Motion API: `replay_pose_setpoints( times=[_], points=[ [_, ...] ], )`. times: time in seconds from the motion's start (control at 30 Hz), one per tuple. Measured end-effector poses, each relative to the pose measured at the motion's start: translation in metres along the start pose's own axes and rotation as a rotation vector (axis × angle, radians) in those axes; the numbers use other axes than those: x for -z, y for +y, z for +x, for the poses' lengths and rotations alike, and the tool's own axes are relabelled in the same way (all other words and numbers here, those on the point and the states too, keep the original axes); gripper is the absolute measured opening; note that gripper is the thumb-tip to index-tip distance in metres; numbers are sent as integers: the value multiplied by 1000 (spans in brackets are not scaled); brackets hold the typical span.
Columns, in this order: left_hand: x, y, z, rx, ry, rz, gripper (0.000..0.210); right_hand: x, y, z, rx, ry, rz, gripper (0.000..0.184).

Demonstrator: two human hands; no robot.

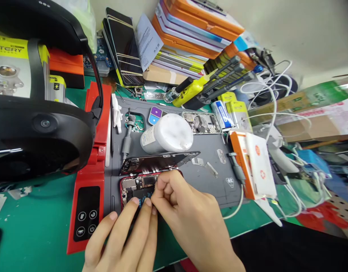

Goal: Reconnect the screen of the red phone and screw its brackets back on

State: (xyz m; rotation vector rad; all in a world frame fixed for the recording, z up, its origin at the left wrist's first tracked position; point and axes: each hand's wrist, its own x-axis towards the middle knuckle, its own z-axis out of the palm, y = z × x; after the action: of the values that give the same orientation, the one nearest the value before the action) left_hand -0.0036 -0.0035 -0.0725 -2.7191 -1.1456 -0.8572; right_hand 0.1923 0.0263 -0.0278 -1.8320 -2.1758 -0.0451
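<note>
An opened red-framed phone (130,184) lies on the grey work mat (210,185), its inner parts and black battery (142,195) showing. Its screen (159,161) stands tilted up along the far edge, leaning toward a white round bottle (176,132). My left hand (125,238) rests with fingers stretched out over the phone's near part, fingertips at the battery. At the phone's right side, my right hand (188,211) is closed in a pinch, thumb and forefinger pressed together over the inner parts. Whatever those fingertips hold, if anything, is too small to make out.
A red lamp base (87,211) with touch buttons and a black headset (43,124) stand left. Behind are another opened phone housing (202,122), a yellow tool holder (191,90) and stacked boxes (196,26). An orange-and-white box (253,166) and white cables (273,109) lie right.
</note>
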Motion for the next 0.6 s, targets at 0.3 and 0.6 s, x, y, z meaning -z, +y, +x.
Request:
replay_pose_setpoints(
  times=[0.3,0.6],
  points=[
    [-4,14,6,140,66,-118,42,0,5,-6,-121,145,142,16],
    [-1,3,4,35,21,-53,44,-1,1,-7,-167,65,277,15]
  ],
)
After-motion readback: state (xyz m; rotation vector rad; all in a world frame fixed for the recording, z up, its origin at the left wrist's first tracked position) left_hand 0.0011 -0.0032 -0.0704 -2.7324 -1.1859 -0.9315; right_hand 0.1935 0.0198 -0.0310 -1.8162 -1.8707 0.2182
